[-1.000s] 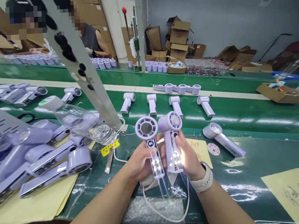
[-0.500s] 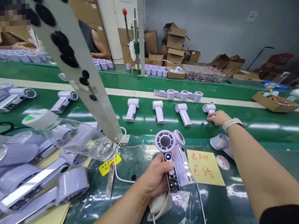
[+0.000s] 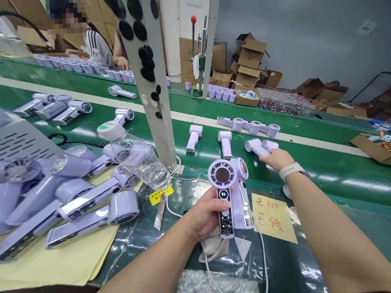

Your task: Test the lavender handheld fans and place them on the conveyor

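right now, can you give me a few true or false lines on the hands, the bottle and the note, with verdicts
1. The left hand holds a fan with a lit display. True.
2. The right hand is on that same fan. False: it is at another fan.
3. The clear bottle stands upright. False: it is tilted.
4. The yellow note bears red writing. True.
5. The right wrist wears a pale band. True.

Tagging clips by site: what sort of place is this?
Probably a factory assembly line: handheld fans spread along a green conveyor-like surface, rows of lilac parts on the far side, and cardboard boxes stacked by the wall.
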{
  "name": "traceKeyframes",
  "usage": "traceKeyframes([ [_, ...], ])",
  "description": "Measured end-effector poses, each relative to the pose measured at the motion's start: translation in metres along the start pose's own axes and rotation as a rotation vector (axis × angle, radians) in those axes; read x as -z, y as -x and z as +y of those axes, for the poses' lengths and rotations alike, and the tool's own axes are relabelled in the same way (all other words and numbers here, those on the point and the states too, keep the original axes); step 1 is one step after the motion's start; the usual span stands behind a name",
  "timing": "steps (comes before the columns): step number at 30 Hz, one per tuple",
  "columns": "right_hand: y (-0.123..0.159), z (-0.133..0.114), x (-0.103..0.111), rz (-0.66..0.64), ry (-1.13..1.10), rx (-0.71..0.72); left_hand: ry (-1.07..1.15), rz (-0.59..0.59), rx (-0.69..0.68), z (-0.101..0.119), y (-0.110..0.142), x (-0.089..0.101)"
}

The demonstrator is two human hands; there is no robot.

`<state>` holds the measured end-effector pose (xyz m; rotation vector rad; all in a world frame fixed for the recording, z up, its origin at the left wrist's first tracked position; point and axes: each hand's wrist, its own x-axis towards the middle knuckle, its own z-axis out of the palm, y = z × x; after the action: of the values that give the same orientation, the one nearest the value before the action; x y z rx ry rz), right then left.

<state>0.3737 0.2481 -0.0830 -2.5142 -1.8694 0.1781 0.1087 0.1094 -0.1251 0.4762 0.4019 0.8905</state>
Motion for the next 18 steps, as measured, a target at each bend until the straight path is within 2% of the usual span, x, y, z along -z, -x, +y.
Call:
traceKeyframes([
  [2,0.036,0.006,0.011,0.022,-0.121,0.032,0.02,-0.02,0.015,0.003,0.004,-0.002],
  [4,0.079,0.001,0.01,0.027,-0.273,0.126,0.035,-0.094,0.025,0.006,0.009,-0.007],
  [7,0.139,-0.028,-0.012,-0.023,-0.552,0.31,0.08,-0.208,-0.014,0.008,0.019,-0.015],
  [9,0.166,-0.052,-0.028,-0.075,-0.744,0.39,0.1,-0.228,-0.053,0.008,0.028,-0.019],
  [12,0.188,-0.072,-0.037,-0.159,-1.001,0.442,0.004,-0.199,-0.127,0.007,0.04,-0.02],
  [15,0.199,-0.071,-0.03,-0.265,-1.254,0.465,-0.28,-0.147,-0.191,0.015,0.053,-0.021],
  [18,0.211,-0.061,-0.025,-0.505,-1.554,0.422,-0.651,-0.086,-0.143,0.036,0.071,-0.025],
])
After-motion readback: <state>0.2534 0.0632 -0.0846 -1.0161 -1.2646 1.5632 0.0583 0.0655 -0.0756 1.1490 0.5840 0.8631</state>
